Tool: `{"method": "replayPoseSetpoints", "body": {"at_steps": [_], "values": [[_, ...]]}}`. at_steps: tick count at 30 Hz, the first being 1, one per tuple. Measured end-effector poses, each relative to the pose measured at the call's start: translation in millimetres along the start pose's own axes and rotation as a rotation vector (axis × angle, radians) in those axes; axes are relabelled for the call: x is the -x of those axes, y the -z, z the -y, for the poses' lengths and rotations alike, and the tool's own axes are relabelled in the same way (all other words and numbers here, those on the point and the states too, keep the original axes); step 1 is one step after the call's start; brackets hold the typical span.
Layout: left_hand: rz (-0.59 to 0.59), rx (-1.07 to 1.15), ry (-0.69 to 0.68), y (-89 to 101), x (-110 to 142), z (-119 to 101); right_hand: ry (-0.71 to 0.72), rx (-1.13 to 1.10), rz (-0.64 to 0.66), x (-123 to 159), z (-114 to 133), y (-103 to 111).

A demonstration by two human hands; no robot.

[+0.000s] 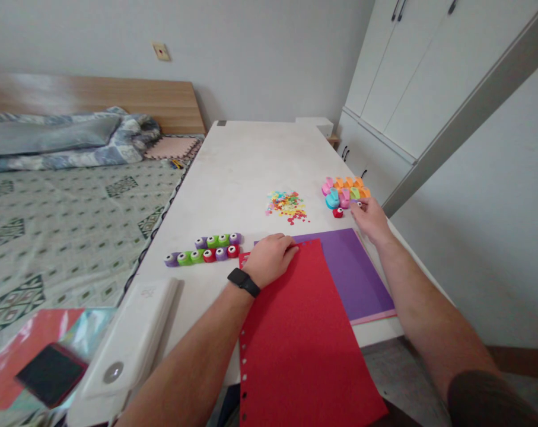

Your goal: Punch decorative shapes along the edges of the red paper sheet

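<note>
- Along the far side of the bench [237, 160], I'm seeing a bed [73, 196] stretching away on the left and white cabinets [397, 89] standing on the right, neither getting in the way.
- Near the bench's left edge, a long white case [130, 335] is sitting, while a black square pad [50, 375] is lying on the bed beside it.
- Mid-bench, a heap of multicoloured paper cutouts [287, 206] is lying between a double row of purple, green and red craft punches [201, 250] and a cluster of pink, orange and teal punches [344, 193].
- Nearer me, a red card [304, 332] with holes down one edge is overhanging the bench, partly covering a purple card [353, 273].
- I'm seeing the left hand [269, 259] resting open on the red card's top edge.
- Well apart from it, the right hand [371, 220] is stretching to the punch cluster, its fingers [360, 209] curving against it; I can't tell whether they're gripping.
</note>
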State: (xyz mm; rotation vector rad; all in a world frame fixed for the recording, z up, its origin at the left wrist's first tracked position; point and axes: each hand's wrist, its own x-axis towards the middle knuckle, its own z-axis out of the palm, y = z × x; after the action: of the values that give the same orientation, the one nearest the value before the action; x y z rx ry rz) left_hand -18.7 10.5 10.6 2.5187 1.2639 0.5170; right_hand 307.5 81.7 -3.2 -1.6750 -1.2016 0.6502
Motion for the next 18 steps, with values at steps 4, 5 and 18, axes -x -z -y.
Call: {"method": "replayPoseSetpoints", "body": {"at_steps": [4, 5, 18], "values": [[0.002, -0.006, 0.001, -0.2, -0.2, -0.1, 0.182, 0.443, -0.107, -1.9, -7.7, -1.3], [0.002, -0.008, 0.001, -0.3, -0.2, -0.1, 0.219, 0.49, -0.077, -2.1, -8.7, -1.6], [-0.011, -0.012, -0.011, -1.8, 0.2, 0.7, 0.222, 0.607, -0.035, -6.2, -20.7, -6.5]]}}
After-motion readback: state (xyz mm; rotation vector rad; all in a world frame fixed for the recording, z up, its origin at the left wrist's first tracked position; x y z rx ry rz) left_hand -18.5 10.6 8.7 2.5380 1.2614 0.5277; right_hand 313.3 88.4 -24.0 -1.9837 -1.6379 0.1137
